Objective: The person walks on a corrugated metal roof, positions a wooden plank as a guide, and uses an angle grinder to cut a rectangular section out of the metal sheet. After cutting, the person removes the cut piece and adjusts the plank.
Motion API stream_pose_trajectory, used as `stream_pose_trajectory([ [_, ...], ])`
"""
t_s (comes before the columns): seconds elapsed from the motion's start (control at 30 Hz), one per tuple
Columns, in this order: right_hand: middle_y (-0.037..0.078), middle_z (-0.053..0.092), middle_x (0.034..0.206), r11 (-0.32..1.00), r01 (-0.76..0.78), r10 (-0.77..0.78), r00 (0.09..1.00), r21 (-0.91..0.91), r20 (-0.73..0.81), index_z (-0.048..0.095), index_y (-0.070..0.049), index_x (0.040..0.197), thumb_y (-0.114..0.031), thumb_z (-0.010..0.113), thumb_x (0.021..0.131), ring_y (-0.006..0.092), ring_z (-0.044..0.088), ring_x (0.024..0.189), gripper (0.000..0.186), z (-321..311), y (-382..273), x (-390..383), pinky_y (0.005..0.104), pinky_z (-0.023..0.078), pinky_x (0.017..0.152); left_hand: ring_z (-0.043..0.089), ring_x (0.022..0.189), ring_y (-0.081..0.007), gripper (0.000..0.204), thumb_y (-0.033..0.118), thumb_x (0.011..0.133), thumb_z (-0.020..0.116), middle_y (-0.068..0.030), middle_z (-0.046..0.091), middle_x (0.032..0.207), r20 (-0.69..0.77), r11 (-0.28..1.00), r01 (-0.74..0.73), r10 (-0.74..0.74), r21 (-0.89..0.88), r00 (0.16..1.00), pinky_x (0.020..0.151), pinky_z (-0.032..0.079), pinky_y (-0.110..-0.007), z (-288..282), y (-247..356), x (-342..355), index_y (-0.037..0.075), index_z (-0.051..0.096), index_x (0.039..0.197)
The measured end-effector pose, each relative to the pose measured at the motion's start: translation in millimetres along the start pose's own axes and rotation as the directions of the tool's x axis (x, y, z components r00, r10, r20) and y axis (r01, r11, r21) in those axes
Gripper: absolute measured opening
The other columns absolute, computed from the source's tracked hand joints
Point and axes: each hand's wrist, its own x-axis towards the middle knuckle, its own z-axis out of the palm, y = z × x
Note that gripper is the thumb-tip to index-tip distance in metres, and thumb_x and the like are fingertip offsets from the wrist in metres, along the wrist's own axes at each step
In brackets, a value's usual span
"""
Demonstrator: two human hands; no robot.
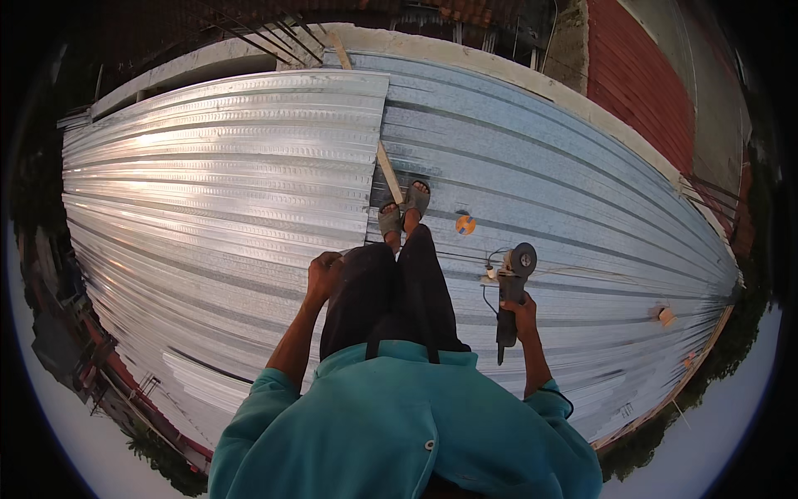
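Right of centre, angle grinder (510, 289) within the closed wrap of my right hand (524, 314); left hand (322, 276) beside my knee (371, 262), grip unclear.

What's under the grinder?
Ridged metal roofing shows around the grinder, with a dark cord looping at its left. The patch directly beneath is covered by the grinder and the right hand; can't tell what's there.

Roof (540, 158): we see an outdoor place, of ribbed metal sheets (233, 175)
Around: we notice trees (711, 381) and open sky (723, 428)
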Motion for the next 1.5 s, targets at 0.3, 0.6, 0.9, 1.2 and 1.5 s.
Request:
stream_pose_trajectory([
  [0.3, 0.018, 0.071, 0.083, 0.983, -0.159, 0.184, 0.907, -0.096, 0.380, 0.066, 0.006, 0.097, -0.018, 0.081, 0.073, 0.0274, 0.069, 0.064, 0.037, 26.8, -22.6, -8.6, 0.0411, 0.058, 0.061, 0.070, 0.101, -0.0385, 0.032, 0.032, 0.089, 0.067, -0.0205, 0.074, 0.102, 0.085, 0.992, -0.128, 0.127, 0.007, 0.988, 0.089, 0.053, -0.046, 25.9, 119.4, -82.4, 0.007, 0.075, 0.107],
  [0.6, 0.016, 0.069, 0.080, 0.999, 0.030, -0.032, 0.970, 0.011, 0.240, 0.069, 0.004, 0.091, -0.023, 0.072, 0.077, 0.0255, 0.068, 0.069, 0.031, 13.6, -19.6, 20.4, 0.0410, 0.055, 0.067, 0.069, 0.101, -0.0371, 0.032, 0.026, 0.089, 0.066, -0.0199, 0.073, 0.105, 0.043, 0.981, -0.174, 0.171, 0.087, 0.984, 0.093, 0.052, -0.046, 53.2, 106.9, -135.5, 0.002, 0.073, 0.109],
  [0.9, 0.013, 0.067, 0.080, 0.966, 0.226, -0.206, 0.966, -0.122, 0.158, 0.064, 0.003, 0.100, -0.024, 0.076, 0.076, 0.0256, 0.068, 0.069, 0.038, -13.2, -60.6, 48.9, 0.0415, 0.056, 0.065, 0.072, 0.095, -0.0349, 0.030, 0.025, 0.090, 0.067, -0.0191, 0.075, 0.101, -0.102, 0.986, -0.166, 0.166, 0.005, 0.981, 0.087, 0.055, -0.043, 32.7, 109.0, -152.4, 0.001, 0.073, 0.107],
  [1.2, 0.014, 0.063, 0.090, 0.944, -0.220, 0.138, 0.940, 0.245, 0.311, 0.052, 0.001, 0.112, -0.018, 0.071, 0.077, 0.0335, 0.070, 0.083, 0.043, 37.4, -61.2, 48.1, 0.0494, 0.060, 0.074, 0.073, 0.090, -0.0320, 0.032, 0.026, 0.091, 0.068, -0.0196, 0.075, 0.100, -0.140, 0.971, -0.233, 0.224, -0.053, 0.964, 0.085, 0.056, -0.042, -21.2, 72.9, -126.3, -0.002, 0.072, 0.108],
  [1.5, 0.014, 0.063, 0.076, 0.949, -0.047, 0.029, 0.998, 0.311, 0.064, 0.061, 0.000, 0.092, -0.024, 0.070, 0.077, 0.0296, 0.064, 0.062, 0.030, 157.5, -37.6, 26.9, 0.0435, 0.056, 0.058, 0.073, 0.092, -0.0362, 0.032, 0.026, 0.091, 0.067, -0.0229, 0.075, 0.097, -0.061, 0.956, -0.294, 0.293, -0.005, 0.954, 0.084, 0.055, -0.043, -182.1, 19.0, -16.6, -0.002, 0.073, 0.106],
])
